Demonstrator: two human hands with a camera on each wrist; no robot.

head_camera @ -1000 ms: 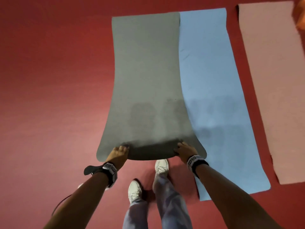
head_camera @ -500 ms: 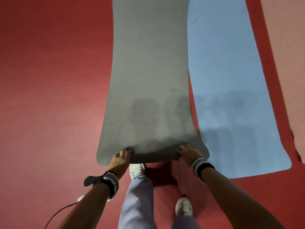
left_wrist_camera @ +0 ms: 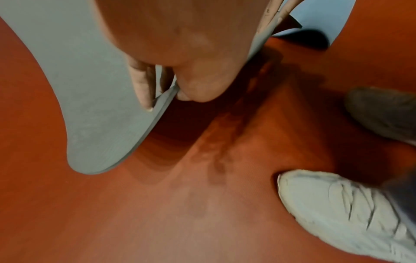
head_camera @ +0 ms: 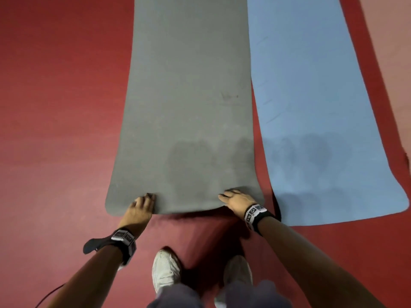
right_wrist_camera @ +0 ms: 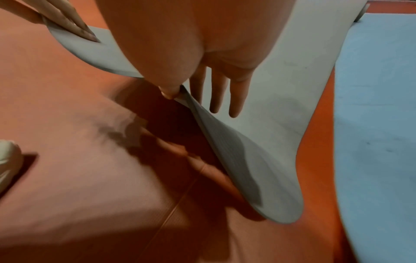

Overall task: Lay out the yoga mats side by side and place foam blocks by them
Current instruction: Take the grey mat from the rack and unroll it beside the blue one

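A grey yoga mat (head_camera: 186, 96) runs away from me down the middle of the red floor. Its near end is lifted a little off the floor. My left hand (head_camera: 142, 204) pinches that end near its left corner, fingers on top and thumb beneath (left_wrist_camera: 166, 96). My right hand (head_camera: 235, 200) pinches it near the right corner in the same way (right_wrist_camera: 191, 99). A blue mat (head_camera: 315, 107) lies flat just to the right, with a narrow strip of floor between the two near ends. A pink mat (head_camera: 391, 52) lies beyond it. No foam blocks are in view.
My two white shoes (head_camera: 165, 270) stand on the red floor (head_camera: 55, 107) just behind the grey mat's near end. A thin dark cable (head_camera: 51, 294) trails at the lower left. Bare floor stretches to the left of the grey mat.
The grey mat has been drawn back toward me and off the blue mat's near end, so red floor now shows between them. My feet have stepped back. Both hands keep their hold.
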